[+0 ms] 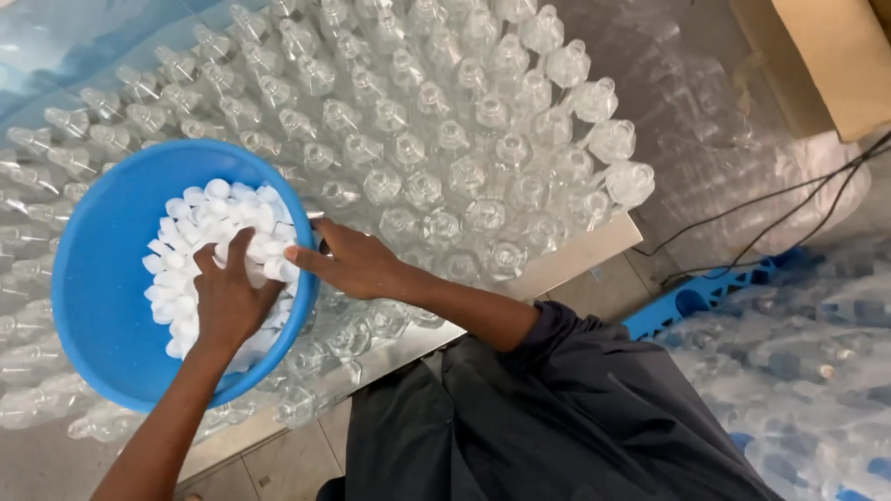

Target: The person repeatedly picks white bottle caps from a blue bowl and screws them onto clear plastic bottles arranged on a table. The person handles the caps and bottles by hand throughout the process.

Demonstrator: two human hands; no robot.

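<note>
A round blue plastic basin (93, 278) rests tilted on top of clear bottles and holds a heap of small white caps (200, 218). My left hand (225, 297) lies inside the basin, palm down on the caps, fingers spread among them. My right hand (348, 260) reaches over the basin's right rim, its fingertips pinching a white cap (276, 269) at the edge of the heap. Many clear empty plastic bottles (445, 139) stand upright, necks open, packed together on a flat surface.
A pale board edge (575, 255) borders the bottles. More clear bottles wrapped in plastic (798, 362) lie at right on a blue pallet (696, 297). Black cables (789, 204) cross the floor. A cardboard box (826, 56) sits top right. My dark clothing fills the bottom.
</note>
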